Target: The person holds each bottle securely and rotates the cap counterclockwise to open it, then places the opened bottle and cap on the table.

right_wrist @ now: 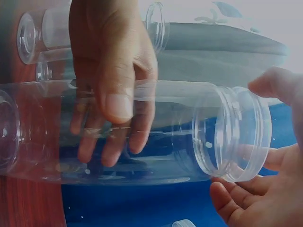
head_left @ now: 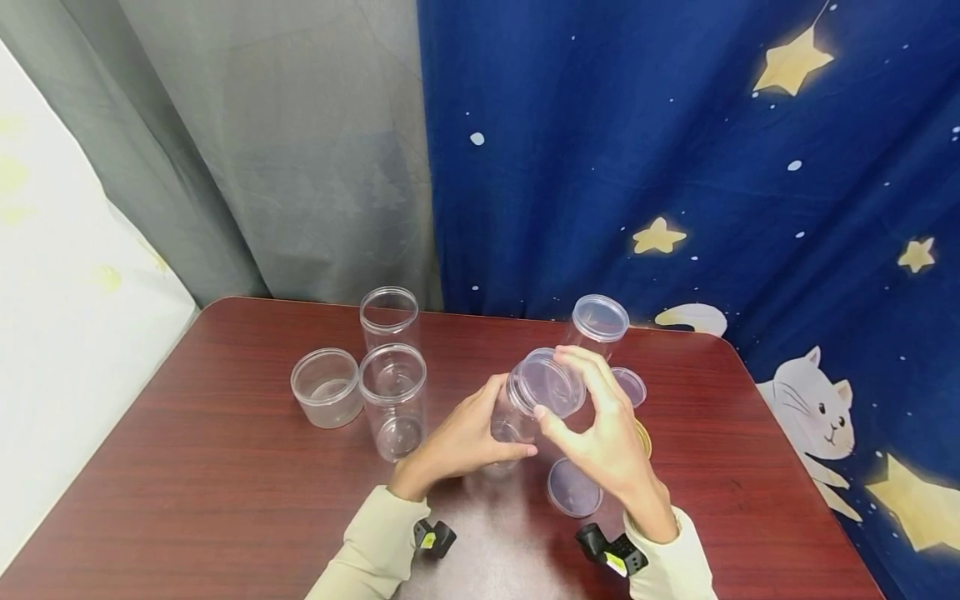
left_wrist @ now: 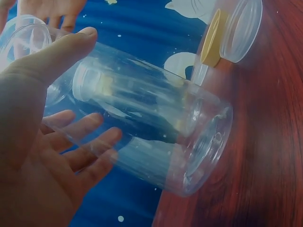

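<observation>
My left hand (head_left: 461, 437) holds a tall clear plastic jar (left_wrist: 156, 137) round its side, thumb on one side and fingers on the other. The jar stands on its base in the head view, close over the table. My right hand (head_left: 607, 442) pinches a clear lid (head_left: 553, 385) by its rim between thumb and fingers. In the right wrist view the lid (right_wrist: 261, 135) lies against the jar's threaded mouth, slightly tilted to it. Below my right hand, a loose clear lid (head_left: 575, 489) lies flat on the table.
Left of the hands stand two tall lidless jars (head_left: 393, 408) and a short clear tub (head_left: 327, 393). A jar with a lid on (head_left: 600, 321) is at the back right. Another clear lid (head_left: 628, 387) and a yellow lid (head_left: 643, 438) lie behind my right hand. Curtains (head_left: 525, 167) hang behind the table.
</observation>
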A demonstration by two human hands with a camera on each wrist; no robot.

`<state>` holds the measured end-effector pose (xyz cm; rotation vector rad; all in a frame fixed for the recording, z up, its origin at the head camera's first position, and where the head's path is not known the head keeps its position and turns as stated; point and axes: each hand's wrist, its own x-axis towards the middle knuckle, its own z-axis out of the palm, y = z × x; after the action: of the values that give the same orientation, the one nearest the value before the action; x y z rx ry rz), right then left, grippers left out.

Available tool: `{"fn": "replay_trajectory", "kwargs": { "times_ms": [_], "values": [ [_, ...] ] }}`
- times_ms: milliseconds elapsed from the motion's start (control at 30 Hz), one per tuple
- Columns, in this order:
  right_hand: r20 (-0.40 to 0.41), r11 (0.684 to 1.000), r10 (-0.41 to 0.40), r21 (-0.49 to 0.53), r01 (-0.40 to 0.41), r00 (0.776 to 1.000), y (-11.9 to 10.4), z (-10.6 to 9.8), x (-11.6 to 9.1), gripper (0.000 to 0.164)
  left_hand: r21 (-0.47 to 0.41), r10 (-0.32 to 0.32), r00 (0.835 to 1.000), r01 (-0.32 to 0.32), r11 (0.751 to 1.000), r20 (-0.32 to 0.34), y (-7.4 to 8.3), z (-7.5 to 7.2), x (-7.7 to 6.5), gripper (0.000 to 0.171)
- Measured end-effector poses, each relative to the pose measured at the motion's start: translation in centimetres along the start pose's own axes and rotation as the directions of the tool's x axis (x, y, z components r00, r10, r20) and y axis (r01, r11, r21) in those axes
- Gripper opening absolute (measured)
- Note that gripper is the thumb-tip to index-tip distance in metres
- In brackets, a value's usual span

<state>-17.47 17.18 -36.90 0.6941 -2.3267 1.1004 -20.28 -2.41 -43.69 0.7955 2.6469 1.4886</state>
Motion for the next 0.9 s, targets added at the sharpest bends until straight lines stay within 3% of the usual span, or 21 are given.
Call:
{"fn": "replay_trajectory", "kwargs": {
  "times_ms": [167, 333, 600, 733, 900],
  "values": [
    [-0.04, 0.998, 0.033, 0.059, -0.031, 0.999, 0.4, -0.3, 0.0, 0.069, -0.005, -0.034, 0.998, 0.034, 0.999, -0.043, -0.2, 0.1, 0.2, 0.088],
    [-0.03, 0.99, 0.082, 0.115, -0.078, 0.996, 1.1, -0.6, 0.2, 0.083, -0.023, -0.062, 0.992, 0.06, 0.998, -0.107, -0.4, 0.0, 0.2, 0.087],
    [0.01, 0.967, 0.176, 0.185, -0.174, 0.984, 2.4, -0.7, 0.2, 0.077, 0.0, -0.103, 0.972, 0.105, 0.994, -0.211, -0.7, 0.1, 0.4, 0.089],
    [0.037, 0.972, 0.188, 0.135, -0.191, 0.981, 3.3, -0.6, 0.1, 0.073, -0.02, -0.125, 0.953, 0.124, 0.992, -0.277, -0.8, 0.1, 0.6, 0.089],
    [0.072, 0.971, 0.235, 0.02, -0.237, 0.969, 4.1, -0.4, -0.1, 0.067, -0.034, -0.177, 0.909, 0.177, 0.984, -0.376, -1.1, 0.1, 0.6, 0.09]
  ]
}}
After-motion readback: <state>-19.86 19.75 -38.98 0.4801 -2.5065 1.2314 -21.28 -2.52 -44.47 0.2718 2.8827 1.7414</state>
